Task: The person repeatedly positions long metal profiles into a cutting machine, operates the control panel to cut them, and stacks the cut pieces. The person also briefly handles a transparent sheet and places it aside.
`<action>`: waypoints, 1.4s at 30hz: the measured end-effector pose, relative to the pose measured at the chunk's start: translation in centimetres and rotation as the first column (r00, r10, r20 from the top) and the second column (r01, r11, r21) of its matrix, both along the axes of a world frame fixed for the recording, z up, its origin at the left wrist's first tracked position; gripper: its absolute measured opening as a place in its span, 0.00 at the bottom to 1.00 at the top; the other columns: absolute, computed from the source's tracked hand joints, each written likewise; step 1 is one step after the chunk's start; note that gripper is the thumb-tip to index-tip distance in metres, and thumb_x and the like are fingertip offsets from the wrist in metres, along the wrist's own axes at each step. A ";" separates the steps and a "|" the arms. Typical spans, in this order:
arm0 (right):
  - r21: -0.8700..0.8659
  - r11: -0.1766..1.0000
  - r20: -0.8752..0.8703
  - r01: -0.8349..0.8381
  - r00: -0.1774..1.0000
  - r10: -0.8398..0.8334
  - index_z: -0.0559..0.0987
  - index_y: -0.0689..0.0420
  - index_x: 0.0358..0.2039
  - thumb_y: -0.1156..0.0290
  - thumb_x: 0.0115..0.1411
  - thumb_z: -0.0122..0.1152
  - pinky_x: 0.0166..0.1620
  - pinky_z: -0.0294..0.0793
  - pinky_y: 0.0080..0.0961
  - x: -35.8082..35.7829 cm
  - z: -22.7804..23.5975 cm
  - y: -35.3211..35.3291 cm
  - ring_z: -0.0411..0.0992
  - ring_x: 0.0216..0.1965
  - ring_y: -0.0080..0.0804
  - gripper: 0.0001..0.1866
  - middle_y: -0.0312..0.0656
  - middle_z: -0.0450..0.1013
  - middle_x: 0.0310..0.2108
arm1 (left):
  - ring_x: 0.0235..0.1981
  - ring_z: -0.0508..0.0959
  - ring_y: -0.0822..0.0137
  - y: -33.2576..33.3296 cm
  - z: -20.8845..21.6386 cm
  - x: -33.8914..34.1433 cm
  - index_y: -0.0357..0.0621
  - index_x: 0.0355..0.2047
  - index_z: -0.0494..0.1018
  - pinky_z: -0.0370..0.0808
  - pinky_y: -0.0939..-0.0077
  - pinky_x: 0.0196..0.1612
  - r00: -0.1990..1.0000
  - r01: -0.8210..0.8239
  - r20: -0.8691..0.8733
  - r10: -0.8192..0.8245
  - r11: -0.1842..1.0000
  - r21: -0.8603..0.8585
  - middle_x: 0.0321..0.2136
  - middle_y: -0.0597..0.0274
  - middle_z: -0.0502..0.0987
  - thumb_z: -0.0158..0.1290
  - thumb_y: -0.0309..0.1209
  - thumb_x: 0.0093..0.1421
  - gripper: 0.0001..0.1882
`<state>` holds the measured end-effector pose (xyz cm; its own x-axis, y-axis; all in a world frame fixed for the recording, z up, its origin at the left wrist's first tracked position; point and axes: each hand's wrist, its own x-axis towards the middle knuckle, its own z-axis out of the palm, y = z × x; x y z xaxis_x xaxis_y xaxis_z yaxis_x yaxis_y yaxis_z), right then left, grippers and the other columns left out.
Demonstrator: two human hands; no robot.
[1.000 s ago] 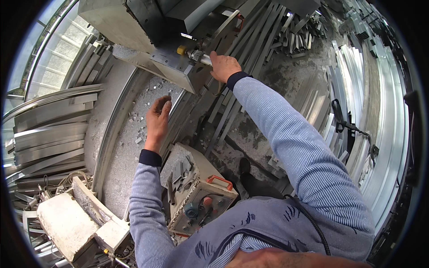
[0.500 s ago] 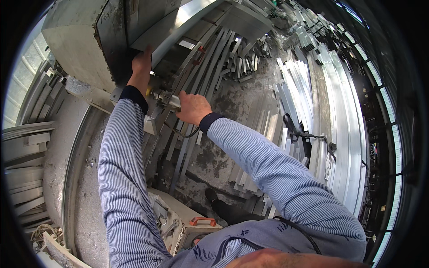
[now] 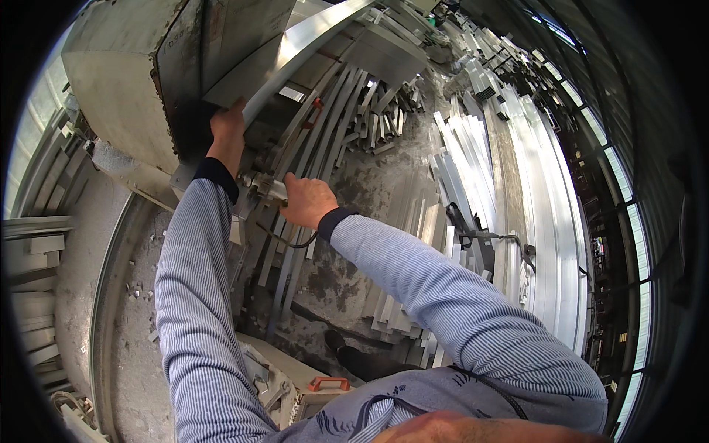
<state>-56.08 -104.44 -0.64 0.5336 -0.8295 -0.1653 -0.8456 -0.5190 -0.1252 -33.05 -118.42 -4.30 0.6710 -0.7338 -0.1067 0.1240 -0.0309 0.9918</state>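
A long, wide silvery metal profile [image 3: 295,50] runs from the machine's dark opening toward the far side. My left hand [image 3: 228,131] grips its near end, the thumb over the edge; the fingers are mostly hidden. Closer to me, my right hand [image 3: 308,201] is closed around the end of a short silvery cylinder fitting [image 3: 275,190] fixed to the machine. A dark hose [image 3: 284,242] hangs in a loop below that hand. The big cream-coloured machine housing [image 3: 118,77] stands just left of my left hand.
Long metal bars [image 3: 325,122] lie beyond my right hand, with short offcuts [image 3: 384,118] beside them. Stacked bright profiles [image 3: 543,207] fill the right side. A curved metal rail [image 3: 103,295] runs along the left. Near my body is an orange handle [image 3: 329,383] on a cream cabinet.
The view has shifted, so the scene sits a little farther left and lower. Both hands stay at the same things, with no clear change in their hold.
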 end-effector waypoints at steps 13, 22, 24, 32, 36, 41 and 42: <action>-0.063 0.997 -0.104 0.033 0.994 -0.039 0.75 0.64 0.48 0.56 0.58 0.71 0.51 0.83 0.43 0.7 -0.1 0.5 0.84 0.43 0.52 0.27 0.53 0.84 0.38 | 0.41 0.80 0.72 22.3 -0.7 5.6 0.33 0.48 0.81 0.74 0.75 0.48 0.948 0.052 -0.297 -0.113 0.978 -0.204 0.41 0.62 0.85 0.68 0.37 0.64 0.20; -0.113 0.993 -0.091 0.019 0.995 -0.029 0.75 0.64 0.54 0.53 0.58 0.71 0.52 0.81 0.49 1.0 -0.4 1.1 0.82 0.46 0.57 0.32 0.60 0.82 0.42 | 0.50 0.84 0.64 66.3 -2.3 13.2 0.38 0.47 0.81 0.77 0.68 0.59 0.877 -0.291 -0.451 0.169 0.932 -0.216 0.47 0.57 0.86 0.59 0.27 0.71 0.07; -0.116 0.993 -0.102 0.024 0.994 -0.036 0.74 0.66 0.53 0.54 0.58 0.69 0.54 0.80 0.49 0.8 -0.4 1.2 0.82 0.47 0.58 0.31 0.60 0.82 0.42 | 0.54 0.82 0.61 77.1 -2.6 15.7 0.34 0.54 0.80 0.74 0.63 0.63 0.868 -0.330 -0.436 0.236 0.931 -0.154 0.51 0.53 0.84 0.58 0.33 0.73 0.16; -0.115 0.993 -0.072 0.036 0.996 -0.044 0.75 0.65 0.51 0.56 0.57 0.68 0.55 0.80 0.48 0.7 0.2 2.1 0.82 0.49 0.57 0.29 0.60 0.82 0.44 | 0.66 0.72 0.57 110.5 -6.0 28.1 0.31 0.69 0.66 0.61 0.63 0.74 0.634 -0.726 -0.223 0.740 0.669 0.157 0.67 0.51 0.72 0.52 0.50 0.76 0.36; -0.114 0.992 -0.062 0.051 0.996 -0.059 0.76 0.64 0.51 0.56 0.56 0.69 0.55 0.80 0.48 0.5 0.1 1.9 0.82 0.49 0.57 0.29 0.59 0.82 0.43 | 0.71 0.66 0.58 112.4 -5.6 31.0 0.29 0.75 0.55 0.58 0.64 0.75 0.584 -0.799 -0.003 0.812 0.575 0.175 0.72 0.50 0.65 0.51 0.55 0.75 0.45; -0.096 0.995 -0.065 0.028 0.997 -0.034 0.76 0.63 0.51 0.56 0.56 0.68 0.54 0.81 0.47 0.3 -0.1 1.5 0.82 0.49 0.56 0.29 0.58 0.82 0.43 | 0.63 0.74 0.40 106.1 -0.6 32.7 0.33 0.66 0.71 0.68 0.56 0.69 0.203 -0.878 0.957 -0.207 0.395 0.272 0.62 0.40 0.76 0.53 0.53 0.73 0.36; -0.104 0.994 -0.053 0.028 0.998 -0.033 0.76 0.63 0.51 0.56 0.56 0.68 0.54 0.81 0.47 0.2 0.0 1.6 0.82 0.49 0.56 0.29 0.58 0.82 0.43 | 0.63 0.74 0.39 103.3 -0.8 33.0 0.32 0.65 0.71 0.68 0.56 0.69 0.130 -0.836 0.941 -0.313 0.476 0.273 0.62 0.40 0.76 0.51 0.52 0.75 0.34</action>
<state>-55.86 -102.87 -0.65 0.5002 -0.8593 -0.1064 -0.8653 -0.5006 -0.0252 -0.10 -15.13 -5.07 0.7571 -0.4716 0.4520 -0.4873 -0.8686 -0.0900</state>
